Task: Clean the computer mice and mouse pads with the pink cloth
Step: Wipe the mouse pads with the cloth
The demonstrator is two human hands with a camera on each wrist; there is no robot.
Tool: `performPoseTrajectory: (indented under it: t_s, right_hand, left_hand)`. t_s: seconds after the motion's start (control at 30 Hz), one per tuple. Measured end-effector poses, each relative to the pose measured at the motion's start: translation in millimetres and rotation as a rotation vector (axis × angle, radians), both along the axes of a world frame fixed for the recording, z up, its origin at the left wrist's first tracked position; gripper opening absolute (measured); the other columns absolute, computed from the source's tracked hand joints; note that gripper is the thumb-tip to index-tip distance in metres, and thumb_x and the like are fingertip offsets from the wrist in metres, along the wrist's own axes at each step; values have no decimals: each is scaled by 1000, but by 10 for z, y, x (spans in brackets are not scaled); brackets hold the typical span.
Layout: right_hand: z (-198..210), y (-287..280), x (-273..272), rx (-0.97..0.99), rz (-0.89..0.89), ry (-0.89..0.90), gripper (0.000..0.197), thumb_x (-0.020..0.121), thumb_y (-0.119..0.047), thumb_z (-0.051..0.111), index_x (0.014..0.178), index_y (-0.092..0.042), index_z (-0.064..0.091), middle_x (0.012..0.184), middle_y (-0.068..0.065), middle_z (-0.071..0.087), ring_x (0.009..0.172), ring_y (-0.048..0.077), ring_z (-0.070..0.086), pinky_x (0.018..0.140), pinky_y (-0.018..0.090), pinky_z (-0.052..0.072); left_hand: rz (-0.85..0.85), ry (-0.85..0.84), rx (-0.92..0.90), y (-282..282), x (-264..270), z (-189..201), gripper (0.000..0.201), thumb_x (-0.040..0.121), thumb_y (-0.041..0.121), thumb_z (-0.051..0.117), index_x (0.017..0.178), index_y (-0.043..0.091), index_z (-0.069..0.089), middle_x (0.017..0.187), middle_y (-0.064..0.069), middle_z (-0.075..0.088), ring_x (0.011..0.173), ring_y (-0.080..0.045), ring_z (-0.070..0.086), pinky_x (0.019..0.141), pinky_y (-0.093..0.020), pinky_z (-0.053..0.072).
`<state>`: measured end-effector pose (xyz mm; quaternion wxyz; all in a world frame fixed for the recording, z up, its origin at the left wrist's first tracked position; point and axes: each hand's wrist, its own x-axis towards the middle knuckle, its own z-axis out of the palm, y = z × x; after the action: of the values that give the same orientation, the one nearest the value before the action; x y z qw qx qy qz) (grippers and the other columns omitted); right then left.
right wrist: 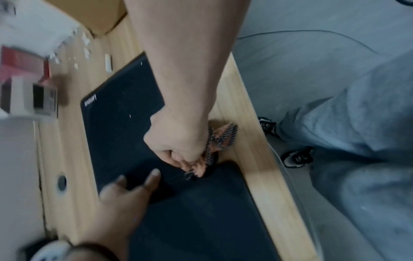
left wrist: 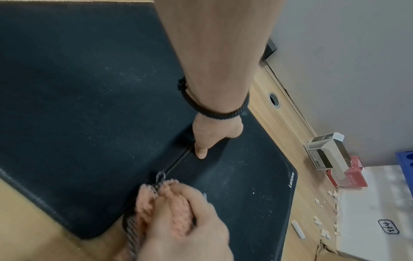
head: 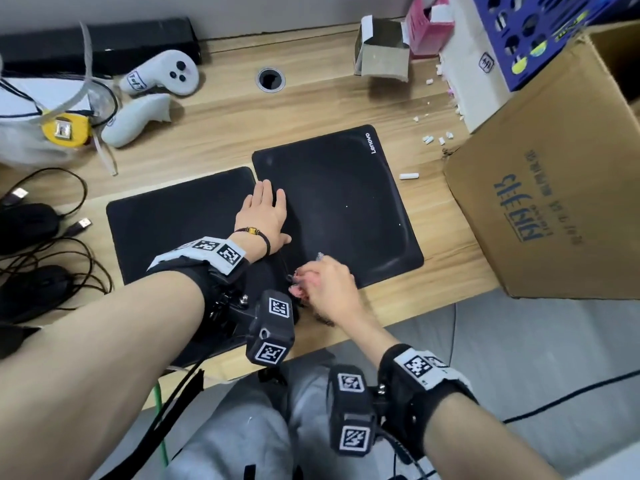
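At the pads' seam, right fingers (left wrist: 170, 208) bunch the pink cloth (left wrist: 178, 211).

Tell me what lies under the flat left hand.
The left hand rests flat over the seam where the two black mouse pads meet, covering both edges. Whatever sits beneath the palm itself is hidden.
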<state>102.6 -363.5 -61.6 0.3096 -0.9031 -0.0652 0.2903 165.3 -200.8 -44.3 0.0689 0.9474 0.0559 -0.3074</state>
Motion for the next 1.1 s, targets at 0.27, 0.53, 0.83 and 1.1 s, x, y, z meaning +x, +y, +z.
performPoseTrajectory:
  t_s: [0.27, 0.53, 0.83, 1.1]
  right_hand:
    - [-7, -795, 441, -154, -435, -94, 15, 86, -17, 66, 95, -27, 73, 101, 2, 71, 99, 24, 65, 86, 33, 52]
    - [11, 225, -168, -56, 79, 4, 13, 87, -29, 66, 99, -23, 67, 102, 0, 54, 95, 26, 62, 69, 30, 39]
    - [11, -969, 363, -135, -391, -87, 18, 86, -13, 66, 94, -28, 71, 104, 4, 66, 97, 24, 66, 87, 34, 53]
    - [5, -360, 154, -122, -319, -84, 12, 83, -21, 72, 94, -24, 74, 100, 3, 67, 95, 24, 67, 79, 30, 51]
  left_hand:
    - [5, 50, 19, -52, 5, -20, 87, 95, 36, 55, 152, 6, -4, 158, -19, -16, 148, -30, -9, 115, -39, 21]
    - [18, 75, 37, -82, 36, -24, 89, 94, 34, 58, 152, 5, -3, 158, -20, -15, 148, -30, -9, 111, -42, 29]
    - [25, 124, 58, -144, 91, -15, 93, 92, 30, 60, 152, 8, -8, 157, -22, -17, 147, -32, -9, 107, -44, 34]
    - [15, 109, 56, -112, 88, -9, 93, 93, 31, 60, 152, 9, -7, 157, -21, -16, 148, -31, -8, 108, -43, 33]
